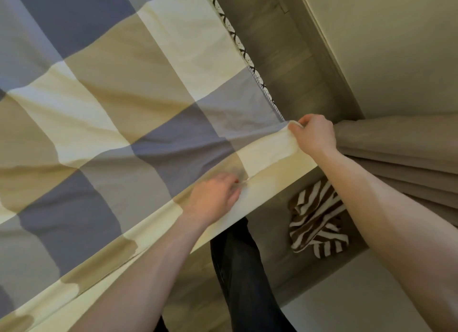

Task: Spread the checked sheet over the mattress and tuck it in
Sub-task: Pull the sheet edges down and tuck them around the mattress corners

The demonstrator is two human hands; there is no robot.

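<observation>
The checked sheet [119, 113], in cream, tan and grey-blue squares, lies spread over the mattress and fills the left of the view. Its near edge hangs down the bed's side. A strip of the mattress [238, 40] with a black-and-white trim shows along the far right edge. My right hand [314, 134] pinches the sheet's corner at the bed's near right corner. My left hand [214, 197] rests on the sheet's near edge, fingers curled into a fold there.
A brown-and-white striped cloth [318, 221] lies crumpled on the floor beside the bed. A beige curtain [401, 153] hangs at the right. My dark trouser leg [243, 269] stands close to the bed's side. Pale walls [386, 39] bound a narrow floor strip.
</observation>
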